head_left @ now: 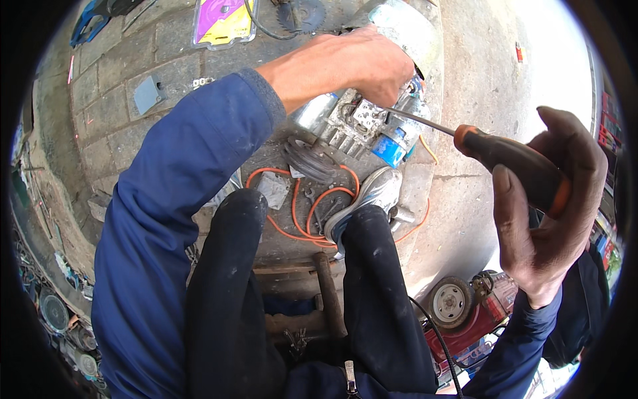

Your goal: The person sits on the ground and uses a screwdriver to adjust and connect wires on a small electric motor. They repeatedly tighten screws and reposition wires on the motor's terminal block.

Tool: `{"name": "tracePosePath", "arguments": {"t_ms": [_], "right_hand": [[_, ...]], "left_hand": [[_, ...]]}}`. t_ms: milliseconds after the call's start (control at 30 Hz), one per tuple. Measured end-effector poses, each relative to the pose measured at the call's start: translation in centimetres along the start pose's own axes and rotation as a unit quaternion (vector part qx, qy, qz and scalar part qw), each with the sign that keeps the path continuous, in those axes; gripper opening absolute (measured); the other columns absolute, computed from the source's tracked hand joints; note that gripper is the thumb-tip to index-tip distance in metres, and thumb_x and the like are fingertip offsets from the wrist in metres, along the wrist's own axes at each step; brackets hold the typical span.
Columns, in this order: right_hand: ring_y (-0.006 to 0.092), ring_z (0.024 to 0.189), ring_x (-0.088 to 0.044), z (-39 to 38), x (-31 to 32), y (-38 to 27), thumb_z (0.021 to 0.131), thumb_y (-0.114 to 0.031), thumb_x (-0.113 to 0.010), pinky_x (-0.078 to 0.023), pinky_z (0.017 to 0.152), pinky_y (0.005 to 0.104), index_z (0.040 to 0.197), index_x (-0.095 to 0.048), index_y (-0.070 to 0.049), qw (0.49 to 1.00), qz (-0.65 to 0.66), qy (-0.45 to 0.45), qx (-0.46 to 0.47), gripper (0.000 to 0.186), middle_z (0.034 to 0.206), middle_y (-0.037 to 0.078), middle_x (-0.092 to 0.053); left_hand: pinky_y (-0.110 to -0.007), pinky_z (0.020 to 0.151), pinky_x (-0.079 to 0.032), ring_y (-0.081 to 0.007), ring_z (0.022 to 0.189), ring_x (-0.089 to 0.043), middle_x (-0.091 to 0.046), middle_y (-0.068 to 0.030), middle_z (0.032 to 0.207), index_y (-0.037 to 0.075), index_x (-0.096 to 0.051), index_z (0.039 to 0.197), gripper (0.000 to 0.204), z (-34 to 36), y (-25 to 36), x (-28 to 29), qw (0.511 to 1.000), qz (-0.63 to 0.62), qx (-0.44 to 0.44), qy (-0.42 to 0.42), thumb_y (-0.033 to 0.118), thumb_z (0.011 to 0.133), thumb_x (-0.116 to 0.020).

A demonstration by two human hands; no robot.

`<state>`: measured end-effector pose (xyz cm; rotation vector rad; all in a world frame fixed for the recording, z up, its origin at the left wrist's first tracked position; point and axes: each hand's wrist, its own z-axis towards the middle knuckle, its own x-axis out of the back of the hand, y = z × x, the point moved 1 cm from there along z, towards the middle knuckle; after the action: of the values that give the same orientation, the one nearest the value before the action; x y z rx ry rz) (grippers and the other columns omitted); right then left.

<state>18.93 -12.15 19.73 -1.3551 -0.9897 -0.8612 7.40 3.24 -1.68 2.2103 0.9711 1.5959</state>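
In my right hand (539, 258) is a screwdriver (512, 159) with a black and orange handle. The fingers and thumb hold the handle from its sides, and the shaft slants left to a metal machine (362, 120) on the ground. Its tip meets or lies just by the block of the machine, below my left hand (379, 63). That hand is closed over the machine's far side; its fingertips and anything in them are hidden. A silver finned block, a blue cylindrical part (389, 151) and a pale rounded casing (402, 30) belong to or adjoin the machine.
Orange hose (292, 213) loops around spanners (311, 195) near my shoe (379, 193). A dark coiled or ridged piece (311, 161) lies nearby. Farther off are a circular saw blade (302, 14), a purple and yellow package (222, 20) and a grey plate (147, 95). A wheeled red machine (452, 302) stands at right.
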Motion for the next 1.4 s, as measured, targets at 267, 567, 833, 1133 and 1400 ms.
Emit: {"name": "tracePosePath", "arguments": {"t_ms": [267,567,833,1133,1400], "right_hand": [[0.0179,0.085,-0.071,0.1,-0.8,-0.2,0.099,-0.036,-0.086,-0.057,0.081,0.0322,0.126,-0.063,-0.003,1.0,0.022,0.013,-0.007,0.048,0.108,0.01,-0.07],[0.0208,0.094,-0.071,0.2,-0.1,-0.4,0.096,-0.024,-0.083,-0.056,0.088,0.0343,0.144,-0.056,-0.002,1.0,0.015,-0.026,0.005,0.059,0.113,0.013,-0.068],[0.0168,0.086,-0.073,0.9,-0.5,-0.6,0.097,-0.013,-0.085,-0.058,0.079,0.0287,0.135,-0.058,-0.002,0.999,0.04,-0.008,0.011,0.048,0.1,0.012,-0.07],[0.0178,0.089,-0.074,0.2,-0.8,-0.6,0.097,-0.016,-0.087,-0.059,0.084,0.0293,0.135,-0.059,-0.001,0.999,0.031,0.004,0.007,0.049,0.11,0.012,-0.07],[0.0215,0.106,-0.074,0.2,-0.4,-0.6,0.094,-0.011,-0.088,-0.058,0.093,0.0343,0.135,-0.057,-0.001,0.998,0.052,-0.029,0.002,0.052,0.119,0.014,-0.068]], "left_hand": [[-0.052,0.091,-0.054,-0.0416,0.088,-0.076,-0.076,-0.0207,0.084,0.006,-0.079,0.09,0.017,-0.5,0.1,0.3,1.0,0.0,-0.002,-0.005,0.012,0.079,-0.068],[-0.053,0.092,-0.054,-0.0419,0.088,-0.076,-0.076,-0.0215,0.084,0.005,-0.079,0.09,0.017,-0.6,0.2,0.5,1.0,0.002,-0.004,0.004,0.012,0.078,-0.068],[-0.054,0.095,-0.052,-0.0408,0.092,-0.076,-0.077,-0.0216,0.088,0.006,-0.079,0.093,0.018,-0.3,0.2,0.2,1.0,-0.005,0.012,-0.008,0.011,0.08,-0.067],[-0.054,0.095,-0.053,-0.0401,0.091,-0.077,-0.078,-0.02,0.087,0.007,-0.079,0.093,0.018,-0.4,0.3,0.2,1.0,0.002,0.009,0.004,0.013,0.08,-0.069],[-0.053,0.092,-0.054,-0.0407,0.088,-0.077,-0.077,-0.0199,0.085,0.007,-0.079,0.09,0.017,-0.1,0.0,-0.1,1.0,0.013,-0.001,0.007,0.013,0.078,-0.069]]}}
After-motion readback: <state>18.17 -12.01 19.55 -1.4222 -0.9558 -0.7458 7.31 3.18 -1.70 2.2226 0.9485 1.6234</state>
